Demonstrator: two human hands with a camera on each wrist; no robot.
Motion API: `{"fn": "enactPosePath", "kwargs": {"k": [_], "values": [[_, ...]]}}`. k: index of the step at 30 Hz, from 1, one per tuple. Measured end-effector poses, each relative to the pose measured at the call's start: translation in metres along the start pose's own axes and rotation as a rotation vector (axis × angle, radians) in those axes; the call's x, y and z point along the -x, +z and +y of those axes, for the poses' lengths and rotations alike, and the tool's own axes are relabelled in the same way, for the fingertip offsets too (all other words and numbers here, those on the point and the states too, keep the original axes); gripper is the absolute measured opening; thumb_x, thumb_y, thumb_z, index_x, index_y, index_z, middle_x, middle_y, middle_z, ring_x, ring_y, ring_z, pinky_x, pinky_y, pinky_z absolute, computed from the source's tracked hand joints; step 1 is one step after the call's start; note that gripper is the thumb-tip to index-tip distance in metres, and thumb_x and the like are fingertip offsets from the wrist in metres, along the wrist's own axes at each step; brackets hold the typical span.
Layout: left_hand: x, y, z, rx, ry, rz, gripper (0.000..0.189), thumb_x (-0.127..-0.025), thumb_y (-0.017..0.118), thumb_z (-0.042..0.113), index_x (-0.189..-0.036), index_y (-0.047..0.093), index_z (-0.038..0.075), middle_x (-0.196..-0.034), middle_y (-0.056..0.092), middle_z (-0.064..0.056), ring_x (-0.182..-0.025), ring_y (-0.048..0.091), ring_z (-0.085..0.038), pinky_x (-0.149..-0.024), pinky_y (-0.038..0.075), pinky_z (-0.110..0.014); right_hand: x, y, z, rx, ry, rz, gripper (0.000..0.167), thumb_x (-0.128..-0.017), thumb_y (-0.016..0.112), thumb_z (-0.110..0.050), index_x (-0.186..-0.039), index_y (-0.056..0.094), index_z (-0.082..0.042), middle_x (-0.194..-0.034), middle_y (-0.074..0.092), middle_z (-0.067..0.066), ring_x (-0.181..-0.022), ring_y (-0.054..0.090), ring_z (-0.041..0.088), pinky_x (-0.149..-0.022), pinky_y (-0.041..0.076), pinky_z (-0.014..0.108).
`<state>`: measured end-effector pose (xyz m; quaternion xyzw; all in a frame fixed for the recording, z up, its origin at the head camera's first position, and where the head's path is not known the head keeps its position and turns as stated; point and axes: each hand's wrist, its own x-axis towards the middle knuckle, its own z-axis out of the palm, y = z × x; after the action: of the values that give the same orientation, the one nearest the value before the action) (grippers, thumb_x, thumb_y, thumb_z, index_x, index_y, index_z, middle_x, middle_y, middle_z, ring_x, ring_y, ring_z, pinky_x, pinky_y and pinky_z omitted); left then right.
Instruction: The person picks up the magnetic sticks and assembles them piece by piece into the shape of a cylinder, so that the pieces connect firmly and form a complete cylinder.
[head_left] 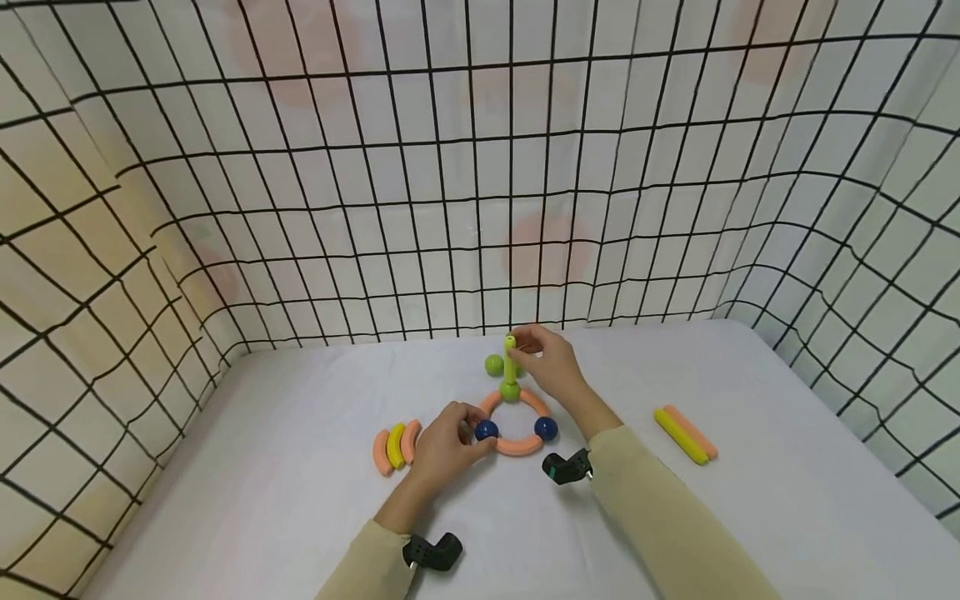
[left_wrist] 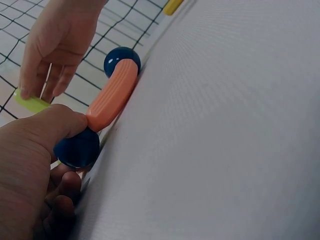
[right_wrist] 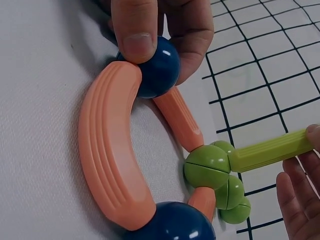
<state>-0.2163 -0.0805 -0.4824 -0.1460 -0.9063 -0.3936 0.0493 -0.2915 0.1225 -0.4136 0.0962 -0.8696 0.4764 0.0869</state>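
A ring of curved orange pieces and balls lies on the white table. Two of its balls are dark blue, one at the left and one at the right; a green ball sits at the far side. From that green ball a light green stick stands upright. My right hand pinches the stick near its top. My left hand grips the left blue ball between thumb and fingers, the thumb also against the end of the near orange piece.
More green balls lie behind the ring. Left of my left hand are curved pieces, orange and yellow. At the right lie a yellow stick and an orange stick. A black-grid sheet rises behind the table.
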Motion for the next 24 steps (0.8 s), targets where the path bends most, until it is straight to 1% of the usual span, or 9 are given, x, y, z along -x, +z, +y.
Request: {"fn": "enactPosePath", "kwargs": {"k": [9,16,24], "values": [[-0.0001,0.0010,0.0018,-0.002,-0.024,-0.009,0.035,-0.084,0.079,0.035,-0.113,0.065,0.019,-0.091,0.056,0.005,-0.076,0.051,-0.009,-0.064,0.042,-0.019,0.0010,-0.0006,0.0017,-0.006,-0.005,-0.008,0.030,-0.094,0.070,-0.020,-0.123,0.064,-0.014,-0.118,0.070,0.008,-0.109,0.065,0.026,-0.094,0.054,0.043],[0.0010,0.0000,0.0012,0.000,-0.010,0.002,0.035,-0.084,0.079,0.033,-0.112,0.065,0.018,-0.092,0.058,0.003,-0.077,0.051,-0.009,-0.064,0.042,-0.019,0.0009,-0.0002,0.0004,-0.008,-0.017,-0.022,0.030,-0.093,0.071,-0.021,-0.122,0.065,-0.014,-0.117,0.071,0.008,-0.107,0.066,0.025,-0.094,0.054,0.043],[-0.0002,-0.0002,0.0021,0.008,-0.035,-0.021,0.036,-0.085,0.079,0.035,-0.114,0.064,0.019,-0.091,0.056,0.005,-0.077,0.051,-0.009,-0.065,0.042,-0.019,0.0007,-0.0029,0.0018,0.002,-0.007,-0.028,0.032,-0.094,0.070,-0.022,-0.124,0.063,-0.016,-0.118,0.070,0.007,-0.109,0.065,0.025,-0.095,0.053,0.044]]}}
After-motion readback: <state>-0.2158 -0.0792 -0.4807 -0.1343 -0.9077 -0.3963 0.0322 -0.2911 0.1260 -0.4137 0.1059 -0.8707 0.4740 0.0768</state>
